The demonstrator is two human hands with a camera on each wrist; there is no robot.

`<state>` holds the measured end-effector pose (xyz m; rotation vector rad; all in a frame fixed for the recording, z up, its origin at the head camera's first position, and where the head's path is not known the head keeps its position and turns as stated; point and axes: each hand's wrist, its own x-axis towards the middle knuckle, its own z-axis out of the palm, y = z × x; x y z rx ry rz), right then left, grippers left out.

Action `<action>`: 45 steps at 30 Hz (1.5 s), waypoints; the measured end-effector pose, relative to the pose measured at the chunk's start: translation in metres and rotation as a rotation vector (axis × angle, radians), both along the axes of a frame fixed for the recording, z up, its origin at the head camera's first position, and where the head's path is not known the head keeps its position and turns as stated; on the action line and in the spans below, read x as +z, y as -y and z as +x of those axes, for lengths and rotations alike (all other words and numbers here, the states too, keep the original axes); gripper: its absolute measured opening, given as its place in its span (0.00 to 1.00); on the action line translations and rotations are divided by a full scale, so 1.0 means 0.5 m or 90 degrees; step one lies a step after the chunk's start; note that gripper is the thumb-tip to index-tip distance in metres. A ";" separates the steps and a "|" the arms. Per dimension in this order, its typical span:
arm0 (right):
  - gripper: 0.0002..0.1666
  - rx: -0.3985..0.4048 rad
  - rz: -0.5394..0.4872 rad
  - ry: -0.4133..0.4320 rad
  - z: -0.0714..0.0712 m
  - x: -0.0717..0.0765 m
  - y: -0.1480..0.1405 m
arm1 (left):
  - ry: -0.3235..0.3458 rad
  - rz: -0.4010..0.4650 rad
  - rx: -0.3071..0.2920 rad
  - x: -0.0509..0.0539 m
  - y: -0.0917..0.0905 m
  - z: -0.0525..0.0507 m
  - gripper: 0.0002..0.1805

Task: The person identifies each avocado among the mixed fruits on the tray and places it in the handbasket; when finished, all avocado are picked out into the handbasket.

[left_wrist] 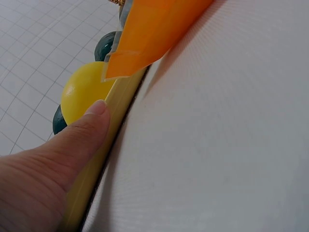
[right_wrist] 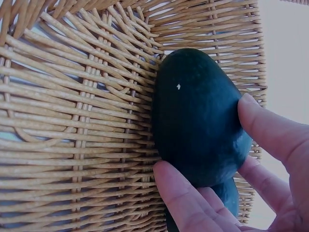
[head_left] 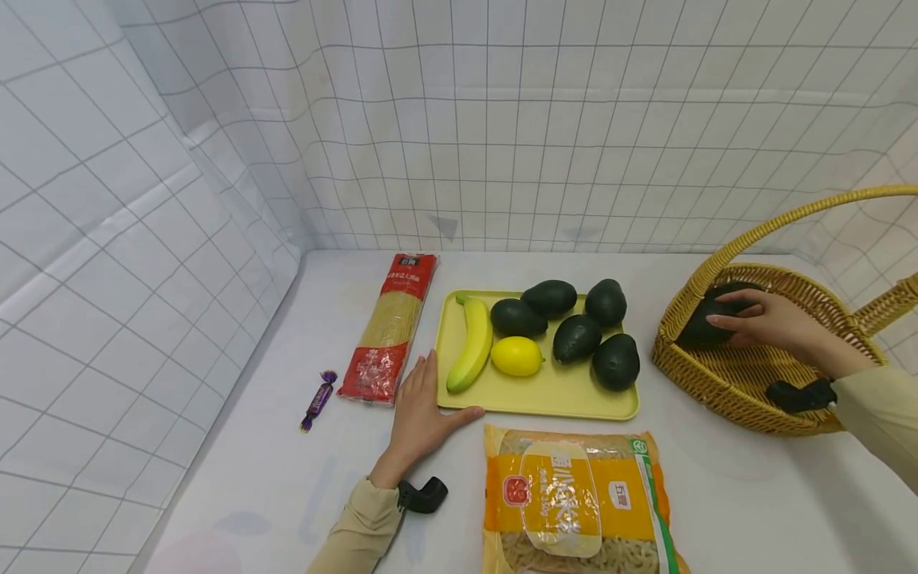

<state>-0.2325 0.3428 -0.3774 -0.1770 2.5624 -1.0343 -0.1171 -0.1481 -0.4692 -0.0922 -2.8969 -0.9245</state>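
Note:
Inside the wicker basket (head_left: pixel 706 399), my right hand (head_left: pixel 778 323) holds a dark green avocado (right_wrist: pixel 198 116) between thumb and fingers, near the basket's left wall. Part of a second dark avocado (right_wrist: pixel 227 195) shows beneath it in the right wrist view. My left hand (head_left: pixel 421 410) rests at the front left corner of the yellow tray (head_left: pixel 538 402), fingers straight along its left side and thumb on the front rim. On the tray lie a banana (head_left: pixel 473 343), a lemon (head_left: pixel 516 356) and several avocados (head_left: pixel 615 363).
A red-ended noodle pack (head_left: pixel 390 327) lies left of the tray, with a purple wrapped candy (head_left: pixel 319 401) beside it. An orange and yellow bag (head_left: pixel 574 498) lies in front of the tray. The basket's tall handle (head_left: pixel 789 217) arches over its opening. A gridded curtain (head_left: pixel 538 143) hangs behind the table.

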 end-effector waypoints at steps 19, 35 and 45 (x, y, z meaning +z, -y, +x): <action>0.42 0.020 -0.014 0.020 0.017 0.011 -0.028 | -0.007 0.000 -0.004 0.000 -0.001 -0.003 0.63; 0.39 0.044 -0.044 0.028 0.031 0.022 -0.030 | -0.014 0.002 -0.005 -0.003 0.002 -0.001 0.63; 0.36 0.049 0.021 -0.024 0.048 0.034 -0.031 | -0.015 0.003 -0.003 -0.003 0.000 0.000 0.63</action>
